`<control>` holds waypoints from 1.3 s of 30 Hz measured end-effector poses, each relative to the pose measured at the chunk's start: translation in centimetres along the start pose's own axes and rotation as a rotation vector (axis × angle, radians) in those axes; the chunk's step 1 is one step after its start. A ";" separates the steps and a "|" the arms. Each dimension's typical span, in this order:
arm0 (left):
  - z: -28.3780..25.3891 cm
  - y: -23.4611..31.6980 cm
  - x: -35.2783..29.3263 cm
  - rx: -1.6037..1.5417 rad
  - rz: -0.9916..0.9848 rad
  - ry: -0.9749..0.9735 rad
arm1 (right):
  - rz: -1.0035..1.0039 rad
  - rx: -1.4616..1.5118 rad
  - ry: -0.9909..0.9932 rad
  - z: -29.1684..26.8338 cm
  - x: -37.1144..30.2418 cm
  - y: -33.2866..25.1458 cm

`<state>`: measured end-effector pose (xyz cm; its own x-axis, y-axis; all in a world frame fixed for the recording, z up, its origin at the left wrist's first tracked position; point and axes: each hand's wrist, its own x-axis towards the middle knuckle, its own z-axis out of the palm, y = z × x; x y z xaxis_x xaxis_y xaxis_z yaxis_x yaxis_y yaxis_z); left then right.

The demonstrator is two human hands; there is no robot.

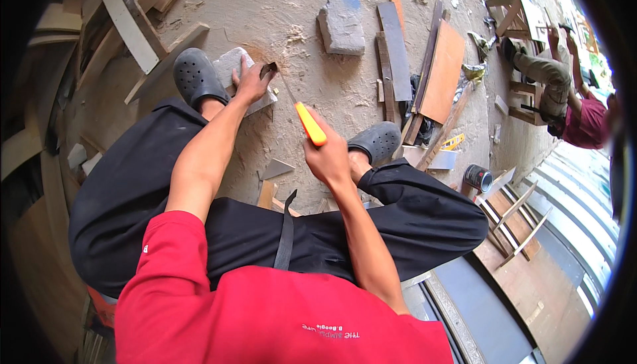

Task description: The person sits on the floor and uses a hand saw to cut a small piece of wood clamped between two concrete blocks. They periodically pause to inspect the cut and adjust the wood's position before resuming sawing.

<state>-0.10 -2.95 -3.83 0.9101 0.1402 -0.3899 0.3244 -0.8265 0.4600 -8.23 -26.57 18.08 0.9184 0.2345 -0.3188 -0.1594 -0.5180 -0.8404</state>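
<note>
My right hand is closed around the yellow and orange handle of a hand saw. Its thin blade, seen nearly edge-on, points away from me toward my left hand. My left hand is closed on a small dark brown piece of wood, pressing it over a pale concrete block. The blade's tip comes close to the wood; whether they touch, I cannot tell. Reddish dust lies beside the block. My left grey clog rests against the block, and the right clog is beyond my right hand.
Another concrete block sits farther out. Wooden boards lie to the right, near an open can. More planks are stacked at left. At far right, a person in a maroon shirt works beside a wooden frame.
</note>
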 end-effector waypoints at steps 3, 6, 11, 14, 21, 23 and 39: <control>0.2 -0.3 -0.1 -0.028 0.006 0.016 | -0.002 -0.024 -0.004 -0.6 1.0 -0.5; 0.3 -1.2 -0.1 -0.060 -0.005 0.072 | -0.217 0.080 0.032 -2.3 -1.2 0.5; -0.4 0.7 -0.2 -0.088 0.014 -0.004 | 0.026 -0.007 -0.025 -0.8 2.1 1.6; 0.0 -1.0 0.1 -0.074 0.002 0.025 | -0.121 0.078 0.005 -1.9 -1.3 1.6; 0.0 -1.1 -0.2 -0.043 0.042 0.038 | -0.066 0.099 0.007 -1.0 -0.2 3.3; -0.3 -0.2 0.1 -0.054 0.046 0.027 | -0.090 0.148 -0.005 -1.9 -1.5 3.8; -0.2 -0.4 -0.8 -0.034 0.030 -0.016 | -0.101 0.142 -0.019 -1.2 -1.4 5.9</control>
<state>-0.93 -2.65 -3.51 0.9153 0.1070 -0.3883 0.3062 -0.8113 0.4981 -9.99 -30.94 14.14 0.9254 0.2956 -0.2371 -0.1178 -0.3704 -0.9214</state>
